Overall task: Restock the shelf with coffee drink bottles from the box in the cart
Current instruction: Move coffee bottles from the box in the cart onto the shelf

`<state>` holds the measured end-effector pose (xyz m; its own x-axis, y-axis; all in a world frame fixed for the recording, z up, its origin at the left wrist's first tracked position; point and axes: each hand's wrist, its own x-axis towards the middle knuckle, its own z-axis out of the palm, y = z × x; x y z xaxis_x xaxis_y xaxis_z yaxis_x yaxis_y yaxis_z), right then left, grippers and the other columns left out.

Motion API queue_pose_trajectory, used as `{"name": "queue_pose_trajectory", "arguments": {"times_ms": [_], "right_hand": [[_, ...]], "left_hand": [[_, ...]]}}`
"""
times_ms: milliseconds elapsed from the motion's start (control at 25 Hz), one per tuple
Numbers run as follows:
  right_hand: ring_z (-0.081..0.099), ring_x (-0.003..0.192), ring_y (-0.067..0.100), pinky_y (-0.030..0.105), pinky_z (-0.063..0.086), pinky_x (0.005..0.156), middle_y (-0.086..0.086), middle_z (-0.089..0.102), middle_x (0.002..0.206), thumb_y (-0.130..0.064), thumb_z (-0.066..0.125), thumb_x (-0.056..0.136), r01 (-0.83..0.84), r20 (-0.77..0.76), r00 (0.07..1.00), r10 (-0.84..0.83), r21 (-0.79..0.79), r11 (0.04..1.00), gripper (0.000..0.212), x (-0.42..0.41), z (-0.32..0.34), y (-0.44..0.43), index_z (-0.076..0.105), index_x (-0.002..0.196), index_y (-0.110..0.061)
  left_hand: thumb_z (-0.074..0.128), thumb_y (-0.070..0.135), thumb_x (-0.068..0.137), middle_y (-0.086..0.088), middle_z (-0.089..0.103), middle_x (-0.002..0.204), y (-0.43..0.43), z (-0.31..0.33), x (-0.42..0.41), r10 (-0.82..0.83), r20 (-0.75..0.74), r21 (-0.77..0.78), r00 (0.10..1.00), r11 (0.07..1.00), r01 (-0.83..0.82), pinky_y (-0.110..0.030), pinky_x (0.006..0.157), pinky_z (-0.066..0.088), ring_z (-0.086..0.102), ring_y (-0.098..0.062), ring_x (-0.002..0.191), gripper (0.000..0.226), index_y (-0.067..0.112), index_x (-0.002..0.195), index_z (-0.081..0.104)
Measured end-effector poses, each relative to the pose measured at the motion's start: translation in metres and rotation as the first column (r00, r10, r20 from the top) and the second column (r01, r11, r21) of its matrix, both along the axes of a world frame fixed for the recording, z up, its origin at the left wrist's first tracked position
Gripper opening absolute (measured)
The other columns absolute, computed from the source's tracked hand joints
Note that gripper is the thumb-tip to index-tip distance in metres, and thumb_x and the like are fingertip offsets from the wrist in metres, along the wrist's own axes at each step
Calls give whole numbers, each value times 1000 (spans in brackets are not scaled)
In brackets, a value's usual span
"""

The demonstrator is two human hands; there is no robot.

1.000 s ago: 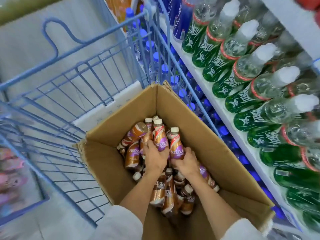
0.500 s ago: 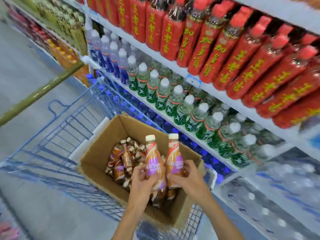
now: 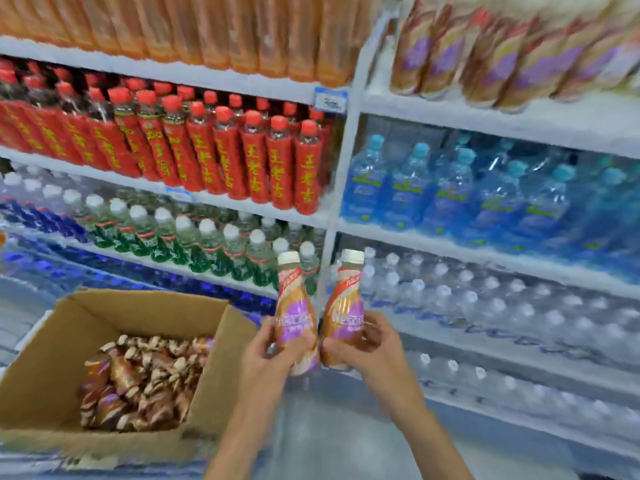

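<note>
Shelf unit (image 3: 519,123): white painted metal, flat boards w/ thick front lips, 2 bays split by 1 upright post (image 3: 341,188). All blurred.

Stock, by row:
- L bay, top: orange bottles (image 3: 207,29), tall.
- Next: red bottles (image 3: 207,154), slim, red caps, yellow characters on glossy sleeves.
- Below: green-label bottles (image 3: 194,244), clear plastic, white caps.
- R bay, top: coffee-type bottles (image 3: 519,53), tan & purple sleeves.
- Middle: blue water bottles (image 3: 450,188), ribbed clear plastic.
- Low: clear bottles (image 3: 485,306), white caps.
- Too many & too smeared to count.

1 box (image 3: 38,386), lower L: brown corrugated cardboard, flaps up, top open. Inside, a heap of coffee drink bottles (image 3: 145,379) lying jumbled, brown/purple, white caps; no. can't be told.

2 price tags on shelf lips, blue-white (image 3: 330,100).

2 bare hands, R of the box, in front of the post. L hand (image 3: 273,358) wrapped round the lower body of 1 coffee bottle (image 3: 294,313). R hand (image 3: 367,348) wrapped round a second coffee bottle (image 3: 346,306). Both upright, side by side, bases close, tops leaning slightly apart. Curvy waisted plastic, tan sleeve w/ purple band & red strip, cream round caps.
</note>
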<state>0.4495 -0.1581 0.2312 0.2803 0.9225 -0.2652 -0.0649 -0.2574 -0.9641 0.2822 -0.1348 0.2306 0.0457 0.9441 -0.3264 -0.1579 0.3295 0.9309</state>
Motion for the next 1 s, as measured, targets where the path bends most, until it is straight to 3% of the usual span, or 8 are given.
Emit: {"name": "queue_pose_trajectory", "arguments": {"times_ms": [40, 160, 400, 600, 760, 1000], "right_hand": [[73, 86, 11, 25, 58, 75, 1, 77, 99, -10, 95, 59, 27, 8, 1000, -27, 17, 999, 64, 28, 10, -17, 62, 113, -19], [74, 89, 12, 28, 60, 77, -9, 77, 97, -19, 93, 70, 87, 33, 995, -89, 60, 994, 50, 94, 33, -56, 68, 113, -29], [74, 88, 15, 34, 62, 79, -6, 77, 98, -31, 93, 69, 263, 51, 961, -273, 156, 952, 57, 188, 61, -96, 67, 119, -33], [74, 84, 11, 22, 57, 69, -3, 76, 99, -25, 93, 68, 360, 30, 929, -369, 154, 920, 59, 244, 72, -94, 65, 120, -30], [75, 85, 11, 21, 57, 71, -5, 79, 93, -19, 89, 73, 342, 22, 937, -349, 141, 929, 44, 293, 84, -69, 71, 113, -25], [72, 80, 10, 17, 54, 67, -5, 78, 90, -32, 82, 78, 336, 51, 935, -350, 181, 924, 23, 361, 121, -1, 76, 100, -31]], "left_hand": [[93, 24, 55, -15, 76, 104, -10, 9, 32, -35, 18, 9, 999, 999, 35, -35, 78, 60, 73, -25, 88, 61, 12, 110, 71], [90, 35, 49, -12, 76, 108, -29, 27, 107, -134, 78, 12, 988, 991, 134, -48, 91, 57, 71, -36, 102, 75, 13, 118, 68], [87, 32, 52, -14, 74, 114, -44, 49, 213, -298, 125, 66, 946, 954, 292, -51, 94, 54, 72, -32, 99, 76, 15, 122, 65], [87, 24, 64, -9, 76, 108, -32, 52, 278, -385, 142, 30, 912, 923, 384, -59, 96, 51, 73, -29, 92, 60, 19, 120, 65], [74, 18, 82, -10, 77, 104, -2, 61, 336, -403, 199, 29, 894, 914, 405, -47, 88, 55, 73, -26, 90, 36, 16, 117, 68], [84, 28, 69, -7, 76, 106, 66, 91, 407, -460, 183, 109, 869, 888, 447, -42, 81, 54, 74, -22, 90, 48, 23, 114, 70]]}}
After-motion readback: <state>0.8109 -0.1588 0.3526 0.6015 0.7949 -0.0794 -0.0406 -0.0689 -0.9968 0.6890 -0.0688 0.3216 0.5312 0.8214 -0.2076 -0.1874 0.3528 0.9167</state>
